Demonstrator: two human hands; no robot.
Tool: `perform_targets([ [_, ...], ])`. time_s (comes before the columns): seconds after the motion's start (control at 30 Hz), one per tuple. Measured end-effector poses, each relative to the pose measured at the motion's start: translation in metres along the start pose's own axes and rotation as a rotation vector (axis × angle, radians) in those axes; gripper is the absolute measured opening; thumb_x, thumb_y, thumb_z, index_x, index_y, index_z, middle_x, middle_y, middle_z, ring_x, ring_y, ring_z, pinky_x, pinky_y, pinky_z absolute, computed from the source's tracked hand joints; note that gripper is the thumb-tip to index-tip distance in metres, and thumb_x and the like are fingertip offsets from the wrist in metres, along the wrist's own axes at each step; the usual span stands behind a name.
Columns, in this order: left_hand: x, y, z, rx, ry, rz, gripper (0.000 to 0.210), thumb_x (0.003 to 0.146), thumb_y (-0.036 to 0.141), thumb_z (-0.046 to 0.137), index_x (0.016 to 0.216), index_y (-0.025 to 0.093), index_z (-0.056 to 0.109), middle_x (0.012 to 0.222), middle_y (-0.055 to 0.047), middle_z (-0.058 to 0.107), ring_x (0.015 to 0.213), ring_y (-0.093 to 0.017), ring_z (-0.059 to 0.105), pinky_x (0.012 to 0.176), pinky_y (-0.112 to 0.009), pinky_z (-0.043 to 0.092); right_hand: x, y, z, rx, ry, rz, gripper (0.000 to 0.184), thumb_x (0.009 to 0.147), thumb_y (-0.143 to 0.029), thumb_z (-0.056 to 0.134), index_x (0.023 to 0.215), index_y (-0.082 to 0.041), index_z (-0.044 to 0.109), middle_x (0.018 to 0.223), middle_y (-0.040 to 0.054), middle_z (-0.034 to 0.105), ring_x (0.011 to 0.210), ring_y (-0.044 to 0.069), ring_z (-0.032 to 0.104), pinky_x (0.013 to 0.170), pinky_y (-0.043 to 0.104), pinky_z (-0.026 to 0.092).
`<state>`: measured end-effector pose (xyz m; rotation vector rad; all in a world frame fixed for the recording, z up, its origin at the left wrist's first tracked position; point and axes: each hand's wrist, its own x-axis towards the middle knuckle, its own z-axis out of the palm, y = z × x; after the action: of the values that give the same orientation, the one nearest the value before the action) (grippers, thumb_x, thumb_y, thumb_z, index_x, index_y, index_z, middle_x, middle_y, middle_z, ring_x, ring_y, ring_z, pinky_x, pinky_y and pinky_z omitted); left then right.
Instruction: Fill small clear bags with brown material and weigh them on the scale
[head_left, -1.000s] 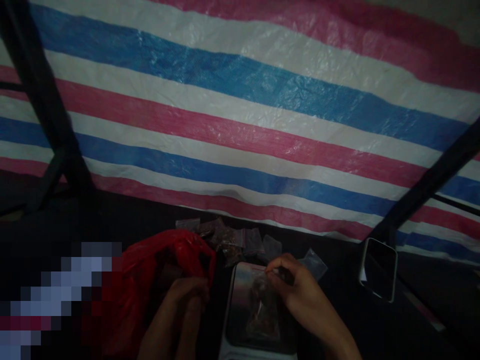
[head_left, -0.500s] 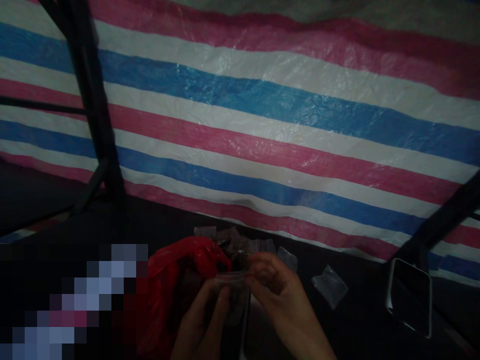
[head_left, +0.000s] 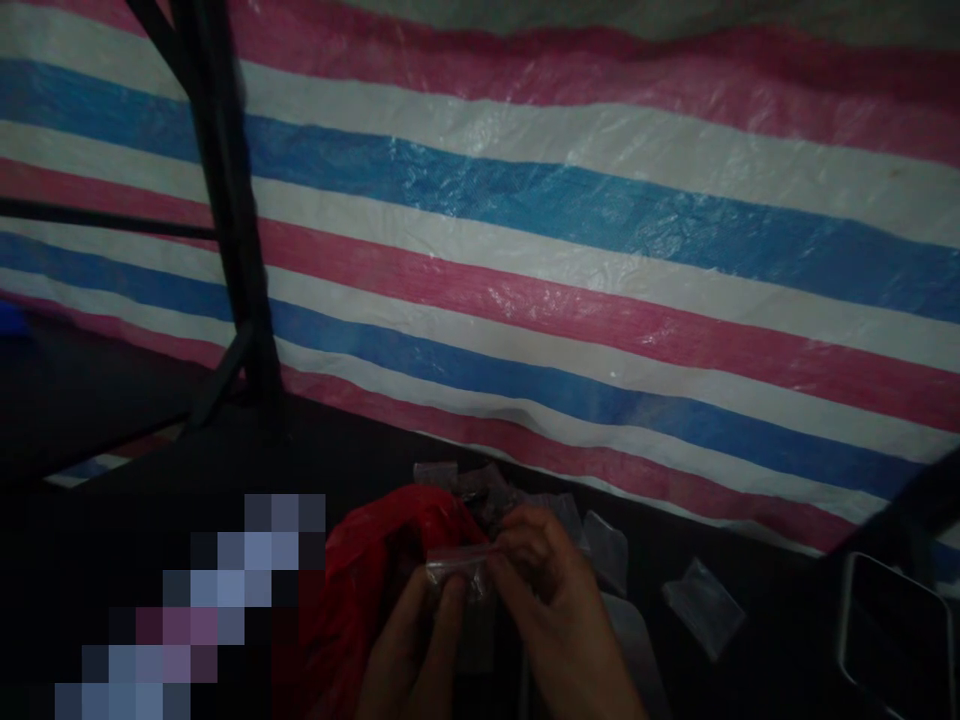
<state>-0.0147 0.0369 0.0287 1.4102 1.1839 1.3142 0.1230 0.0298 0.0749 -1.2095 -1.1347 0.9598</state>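
My left hand pinches a small clear zip bag near its top edge, thumb in front. At the right end of that edge, the thumb and fingertips of my right hand are closed on the bag. Dim light hides what the bag contains. An open red plastic bag stands just left of my left hand, its inside dark. Behind my hands lies a heap of small zip bags, some with dark contents. A pale-edged flat object is partly covered by my right forearm.
Clear zip bags lie on the black table to the right. Farther right rests a dark-screened phone with a light rim. A striped tarpaulin hangs behind, with a black metal frame at left. The lower left is pixelated.
The view has swung left, so the table items sit farther right in the picture. Both hands stay on the zip bag, whose top edge now shows more plainly.
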Motion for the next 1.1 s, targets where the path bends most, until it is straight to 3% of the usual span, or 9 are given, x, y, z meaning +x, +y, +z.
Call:
perform_targets([
  [0.2,0.007,-0.002,0.000,-0.093,-0.081,-0.129,0.044,0.093,0.065,0.059,0.104,0.026,0.077,0.107,-0.006,0.085,0.105,-0.029,0.080,0.090,-0.035,0.066,0.001,0.000,0.003,0.010,0.041,-0.032,0.027,0.084,-0.040,0.079,0.099,-0.025,0.062,0.089,0.0009,0.073,0.086,0.020,0.073,0.076,0.028,0.058],
  [0.4,0.005,-0.002,0.001,-0.140,-0.064,-0.122,0.044,0.093,0.066,0.059,0.102,0.027,0.076,0.107,-0.005,0.085,0.105,-0.028,0.081,0.089,-0.035,0.066,0.002,0.002,0.007,-0.037,0.039,-0.011,0.026,0.084,-0.042,0.075,0.099,-0.025,0.061,0.088,0.0017,0.071,0.085,0.021,0.071,0.076,0.030,0.057],
  [0.6,0.004,0.002,0.001,-0.181,-0.034,-0.100,0.037,0.096,0.062,0.056,0.094,0.030,0.076,0.100,-0.005,0.085,0.096,-0.028,0.082,0.081,-0.033,0.067,-0.001,0.010,0.013,-0.052,0.005,0.042,0.048,0.082,-0.043,0.072,0.124,-0.026,0.057,0.099,0.0040,0.072,0.095,0.024,0.072,0.085,0.036,0.057],
  [0.73,0.008,0.003,-0.006,-0.209,-0.078,-0.087,0.033,0.091,0.058,0.065,0.093,0.027,0.077,0.100,-0.006,0.086,0.094,-0.028,0.082,0.083,-0.034,0.067,0.000,0.012,0.014,-0.063,0.033,0.009,0.036,0.081,-0.038,0.072,0.112,-0.026,0.061,0.092,0.0015,0.071,0.090,0.022,0.071,0.084,0.033,0.056],
  [0.83,0.010,0.001,-0.011,-0.187,-0.140,-0.077,0.032,0.088,0.059,0.070,0.093,0.028,0.079,0.101,-0.006,0.086,0.096,-0.027,0.082,0.087,-0.033,0.067,0.000,0.010,0.015,-0.047,0.035,-0.037,0.036,0.081,-0.034,0.072,0.115,-0.026,0.061,0.089,0.0001,0.071,0.088,0.021,0.071,0.083,0.032,0.055],
  [0.93,0.010,-0.005,-0.011,-0.189,-0.157,-0.064,0.039,0.090,0.064,0.066,0.096,0.027,0.080,0.104,-0.006,0.085,0.098,-0.026,0.081,0.089,-0.033,0.066,0.000,0.008,0.017,-0.033,-0.003,-0.032,0.042,0.082,-0.031,0.071,0.123,-0.026,0.061,0.093,0.0002,0.072,0.092,0.021,0.072,0.086,0.032,0.055],
  [1.1,0.007,-0.010,-0.009,-0.220,-0.135,-0.067,0.040,0.092,0.064,0.065,0.100,0.027,0.079,0.110,-0.006,0.085,0.102,-0.026,0.081,0.091,-0.034,0.066,0.000,0.009,0.016,-0.047,0.014,-0.048,0.033,0.083,-0.028,0.071,0.116,-0.026,0.065,0.092,0.0007,0.073,0.090,0.021,0.072,0.082,0.031,0.056],
])
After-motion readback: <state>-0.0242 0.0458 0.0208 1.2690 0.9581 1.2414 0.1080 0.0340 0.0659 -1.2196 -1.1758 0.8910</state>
